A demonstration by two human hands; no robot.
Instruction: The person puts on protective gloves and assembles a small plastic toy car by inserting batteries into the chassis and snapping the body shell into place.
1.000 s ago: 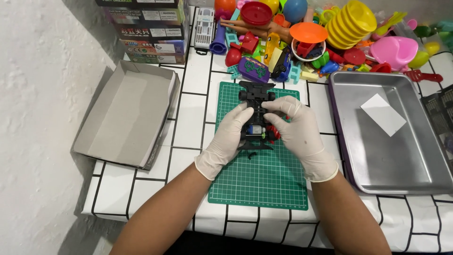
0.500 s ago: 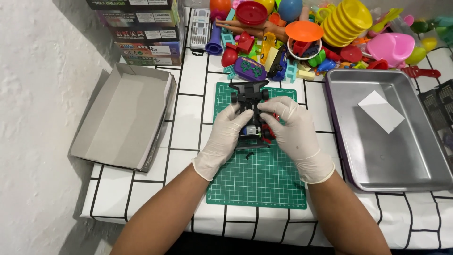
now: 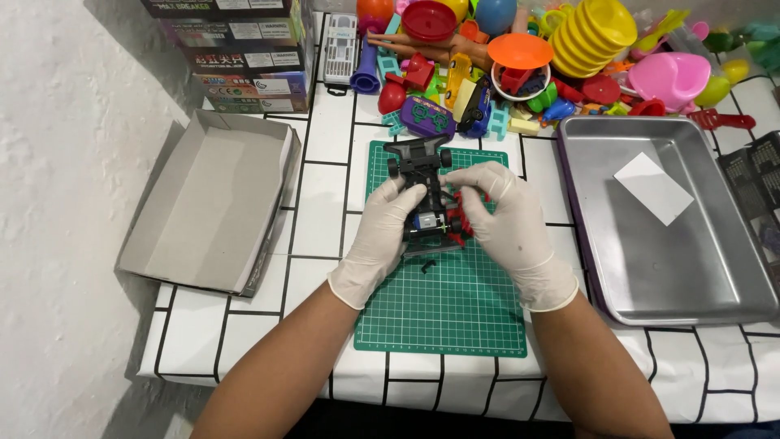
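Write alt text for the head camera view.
Two white-gloved hands, left hand and right hand, hold a small black toy car chassis over a green cutting mat. An open cardboard box lies left, a metal tray right, colourful toys behind.

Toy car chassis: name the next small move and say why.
Probably steady the chassis with the left hand while the right hand works the red part free; both hands already grip it above the green mat.
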